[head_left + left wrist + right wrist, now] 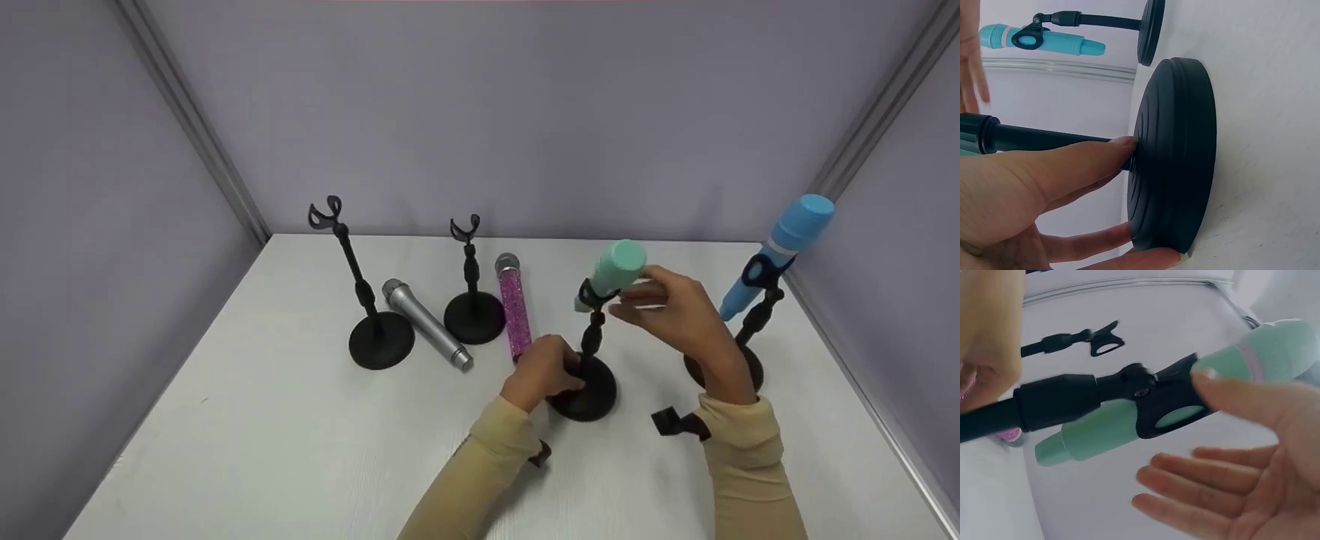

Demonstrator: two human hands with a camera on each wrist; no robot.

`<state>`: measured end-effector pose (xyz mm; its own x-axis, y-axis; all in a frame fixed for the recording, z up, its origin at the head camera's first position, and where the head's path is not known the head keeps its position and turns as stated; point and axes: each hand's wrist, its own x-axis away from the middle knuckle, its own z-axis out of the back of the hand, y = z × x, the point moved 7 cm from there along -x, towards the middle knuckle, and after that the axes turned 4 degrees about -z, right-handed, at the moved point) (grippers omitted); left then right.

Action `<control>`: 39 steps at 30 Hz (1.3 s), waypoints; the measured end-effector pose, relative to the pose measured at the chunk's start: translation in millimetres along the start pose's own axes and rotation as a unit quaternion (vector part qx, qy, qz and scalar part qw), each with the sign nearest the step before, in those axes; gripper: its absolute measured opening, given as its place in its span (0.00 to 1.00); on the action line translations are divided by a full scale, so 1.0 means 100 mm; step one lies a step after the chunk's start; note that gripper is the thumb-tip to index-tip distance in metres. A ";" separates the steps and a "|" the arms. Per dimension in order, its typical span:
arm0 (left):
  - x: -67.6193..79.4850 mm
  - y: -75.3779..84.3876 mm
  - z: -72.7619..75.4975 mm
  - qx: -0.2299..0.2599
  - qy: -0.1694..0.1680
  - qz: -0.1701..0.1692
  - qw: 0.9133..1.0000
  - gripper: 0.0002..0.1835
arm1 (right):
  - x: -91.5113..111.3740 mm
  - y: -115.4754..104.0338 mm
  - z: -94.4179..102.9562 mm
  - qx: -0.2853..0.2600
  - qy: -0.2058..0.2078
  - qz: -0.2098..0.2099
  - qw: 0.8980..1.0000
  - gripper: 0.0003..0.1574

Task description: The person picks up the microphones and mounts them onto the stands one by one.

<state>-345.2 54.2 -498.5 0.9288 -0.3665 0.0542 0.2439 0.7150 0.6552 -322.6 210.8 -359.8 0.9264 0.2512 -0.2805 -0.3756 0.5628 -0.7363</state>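
Note:
A mint-green microphone sits tilted in the clip of a black desk stand. My left hand grips the round base of that stand. In the left wrist view the thumb presses on top of the base beside the pole, while other fingers reach its lower edge. Beside the microphone is my right hand, its fingers loosely extended and apart from one another. The right wrist view shows the thumb right at the stand's clip and the other fingers held away, with nothing between them.
At the right, a blue microphone rests in another black stand. Two stands with bare clips, one at left and one at centre, stand farther back. A silver microphone and a pink glittery microphone lie on the white table.

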 end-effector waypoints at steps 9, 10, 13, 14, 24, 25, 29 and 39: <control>-0.02 0.02 0.04 -0.012 0.005 -0.004 1.000 0.17 | 0.09 0.09 -0.17 0.015 0.015 -0.051 0.998 0.15; -0.02 0.02 0.04 -0.014 0.006 -0.006 1.000 0.17 | 0.09 0.09 -0.20 0.017 0.013 -0.050 0.999 0.14; -0.02 0.02 0.04 -0.015 0.005 -0.009 1.000 0.18 | 0.08 0.10 -0.29 0.023 0.002 -0.050 0.998 0.14; -0.01 0.02 0.04 -0.013 0.005 -0.010 1.000 0.18 | 0.08 0.11 -0.32 0.024 0.001 -0.049 0.998 0.14; -0.01 -0.01 -0.02 -0.009 -0.005 -0.002 1.000 0.16 | 0.06 0.12 -0.43 0.042 0.057 -0.016 0.997 0.11; -0.01 -0.01 -0.02 -0.009 -0.005 -0.004 1.000 0.16 | 0.06 0.13 -0.43 0.042 0.060 -0.015 0.997 0.11; -0.02 -0.01 -0.02 -0.005 -0.003 -0.006 1.000 0.16 | 0.05 0.13 -0.44 0.035 0.066 -0.005 0.997 0.09; -0.01 0.00 0.00 -0.007 0.005 -0.017 1.000 0.16 | 0.05 0.15 -0.43 0.006 0.055 0.012 0.998 0.09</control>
<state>-346.3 54.6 -499.1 0.9227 -0.3847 0.0244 0.2793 0.7108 0.6456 -322.8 186.7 -399.1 0.9145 0.1772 -0.3637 -0.3969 0.5670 -0.7218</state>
